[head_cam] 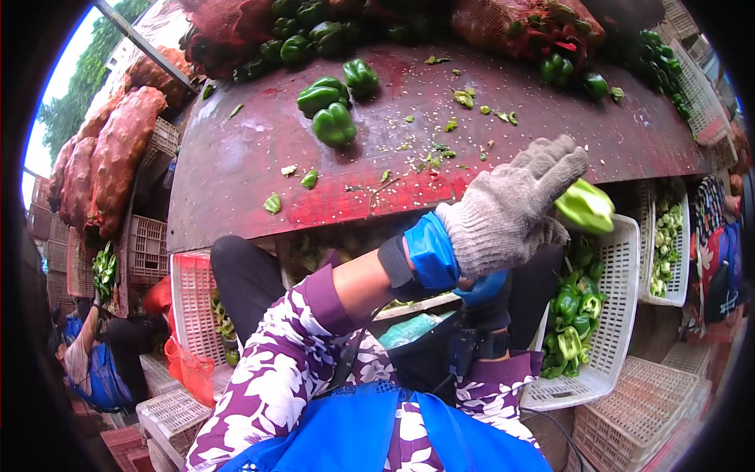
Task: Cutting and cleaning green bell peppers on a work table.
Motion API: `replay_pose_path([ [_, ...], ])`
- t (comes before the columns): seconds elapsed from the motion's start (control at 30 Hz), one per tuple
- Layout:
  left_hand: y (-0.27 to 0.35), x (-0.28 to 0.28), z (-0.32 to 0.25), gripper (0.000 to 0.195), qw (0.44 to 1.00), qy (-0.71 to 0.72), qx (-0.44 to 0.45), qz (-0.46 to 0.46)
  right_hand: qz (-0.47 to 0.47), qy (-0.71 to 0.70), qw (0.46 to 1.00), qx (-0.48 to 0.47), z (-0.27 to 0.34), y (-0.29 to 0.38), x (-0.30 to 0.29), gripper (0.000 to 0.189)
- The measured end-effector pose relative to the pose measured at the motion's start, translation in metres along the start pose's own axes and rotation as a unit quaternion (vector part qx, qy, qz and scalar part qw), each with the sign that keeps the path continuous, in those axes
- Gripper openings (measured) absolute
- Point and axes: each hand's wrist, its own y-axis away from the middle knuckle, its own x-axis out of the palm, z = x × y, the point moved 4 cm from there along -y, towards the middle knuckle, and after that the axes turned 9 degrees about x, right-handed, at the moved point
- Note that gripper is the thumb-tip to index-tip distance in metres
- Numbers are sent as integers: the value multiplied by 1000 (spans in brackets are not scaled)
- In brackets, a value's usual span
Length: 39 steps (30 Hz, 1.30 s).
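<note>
My left hand [513, 200], in a grey knit glove with a blue cuff, reaches across to the right with its fingers stretched out. Right beside those fingers is a blurred, pale green cut bell pepper piece [585, 206], above a white plastic crate [619, 307]. Whether the glove still touches or grips the piece is unclear. Under the left wrist my right hand [481, 289] is mostly hidden; only its blue cuff and the forearm show. Cut green bell peppers [569, 330] lie in that crate. Three whole green bell peppers [335, 124] rest on the red-stained tabletop [236, 171].
Pepper scraps [433, 159] and seeds litter the table. Red mesh sacks [528, 26] and more peppers line its far edge. A white crate [191, 301] stands at my left knee, another crate [678, 248] at right. Stacked crates [637, 389] sit lower right. Another person [103, 366] works at left.
</note>
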Motion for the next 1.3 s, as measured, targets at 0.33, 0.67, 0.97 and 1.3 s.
replay_pose_path([
  [0.33,130,-175,178,52,836,-445,-310,-85,-214,184,958,51,-21,-12,35,41],
  [0.67,166,-164,149,52,971,-122,-194,-60,-254,402,874,100,-46,-19,46,41],
  [0.97,181,-146,103,76,970,-81,-227,11,-198,486,823,218,-70,-69,57,28],
  [1.3,191,-134,102,58,954,-153,-239,-93,-228,504,804,218,-103,-95,47,22],
])
